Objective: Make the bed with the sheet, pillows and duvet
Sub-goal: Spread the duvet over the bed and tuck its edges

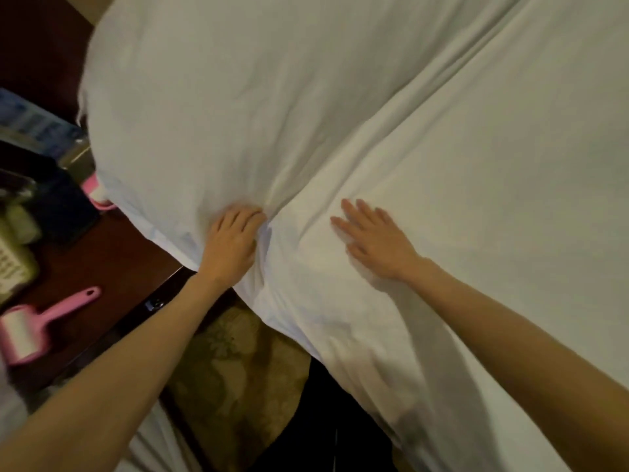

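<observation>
The pillow [211,107] lies at the head corner of the bed, overhanging the bed's edge beside the counter [112,253]. Its near corner sits right under the left grip [235,240], whose fingers curl over that corner and pinch the bunched white cloth, fingertips tucked into the fold where the pillow meets the bedcover [476,199]. The right grip [371,240] lies just beside that fold, apart from the pillow, flat on the bedcover with fingers straight and spread, holding nothing. The pillow's long axis seems to run from the counter-side edge away across the bed, towards the top of the view; creases fan out from the pinched corner into both cloths. The bedcover is spread over the rest of the bed and drapes over its near edge; whether it is the sheet or the duvet cannot be told. On the dark wooden counter a pink lint roller [44,332] lies near the front edge with its handle pointing towards the bed. A second pink item [98,195] touches the pillow's overhanging edge, and blurred bottles [17,253] stand farther left. Patterned carpet [238,356] shows between counter and bed.
</observation>
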A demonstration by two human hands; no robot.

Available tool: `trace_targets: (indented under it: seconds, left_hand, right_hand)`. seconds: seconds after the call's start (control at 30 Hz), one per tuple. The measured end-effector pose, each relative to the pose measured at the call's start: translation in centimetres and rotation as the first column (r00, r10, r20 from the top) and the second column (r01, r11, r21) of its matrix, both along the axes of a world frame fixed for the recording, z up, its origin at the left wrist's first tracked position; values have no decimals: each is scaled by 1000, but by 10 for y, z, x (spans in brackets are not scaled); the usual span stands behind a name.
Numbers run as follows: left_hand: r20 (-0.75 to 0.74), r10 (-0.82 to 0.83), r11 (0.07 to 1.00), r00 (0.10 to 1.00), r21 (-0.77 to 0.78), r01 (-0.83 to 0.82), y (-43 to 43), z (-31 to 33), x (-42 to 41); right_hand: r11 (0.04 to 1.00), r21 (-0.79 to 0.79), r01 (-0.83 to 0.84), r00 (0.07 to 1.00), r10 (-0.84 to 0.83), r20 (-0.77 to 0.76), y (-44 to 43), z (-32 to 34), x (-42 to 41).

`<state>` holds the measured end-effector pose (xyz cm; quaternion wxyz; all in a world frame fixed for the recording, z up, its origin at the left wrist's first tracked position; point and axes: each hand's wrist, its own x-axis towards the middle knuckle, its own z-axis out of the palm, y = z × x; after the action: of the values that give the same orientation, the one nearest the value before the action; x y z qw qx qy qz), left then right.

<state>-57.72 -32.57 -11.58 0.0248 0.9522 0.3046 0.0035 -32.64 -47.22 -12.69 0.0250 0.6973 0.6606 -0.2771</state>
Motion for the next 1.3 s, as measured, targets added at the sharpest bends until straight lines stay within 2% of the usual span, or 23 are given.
trace_targets:
  seconds: [0.07,0.13,0.2,0.3,0.37,0.47,0.53,0.63,0.7,0.8,0.9,1.13,1.2,1.27,1.3]
  left_hand:
    - [-70,-46,999,996,15,47,9,5,14]
    - [-290,-75,996,954,-64,59,5,5,16]
    - [-505,-82,985,859,-174,-8,-9,0,2]
    - [-687,-28,954,727,-236,-187,-33,-4,-22]
    - [-722,-29,907,691,-310,-285,-41,0,-26]
    - [-629,39,882,777,-343,-322,-36,16,-11]
    - [-447,96,905,889,-333,-265,-25,28,8]
    - [-229,76,964,970,-233,-131,-6,42,43]
    - [-140,56,977,989,-196,-83,4,54,68]
    - [-3,35,988,999,-154,-35,22,75,101]
    - [79,80,987,994,-145,-68,43,88,123]
    - [62,27,999,998,31,-29,136,100,150]
    - [40,106,994,994,37,-107,170,108,151]
    - [-4,314,949,949,-29,-314,203,112,150]
    - [-27,445,890,895,-103,-445,219,114,148]
  right_hand:
    - [972,29,234,964,-235,121,-2,8,59]
    - [873,-1,488,859,-480,178,-8,12,103]
    - [776,-82,625,776,-606,174,-13,12,118]
    - [829,-187,527,848,-500,176,-25,3,89]
    - [892,-243,382,924,-362,124,-36,-4,47]
    - [940,-313,134,989,-146,-17,-44,-2,-12]
    - [933,-360,-16,994,-23,-104,-43,4,-31]
    - [923,-376,-82,977,0,-215,-32,15,-18]
    - [919,-395,21,950,-142,-279,-23,27,-1]
    - [898,-393,199,934,-295,-203,-5,49,29]
    - [871,-410,272,929,-348,-124,13,70,60]
    - [822,-282,495,836,-539,-104,68,110,118]
    - [805,-242,542,814,-574,-85,87,115,128]
    - [775,-194,602,774,-626,-98,110,115,138]
    - [757,-152,636,749,-653,-117,124,114,143]
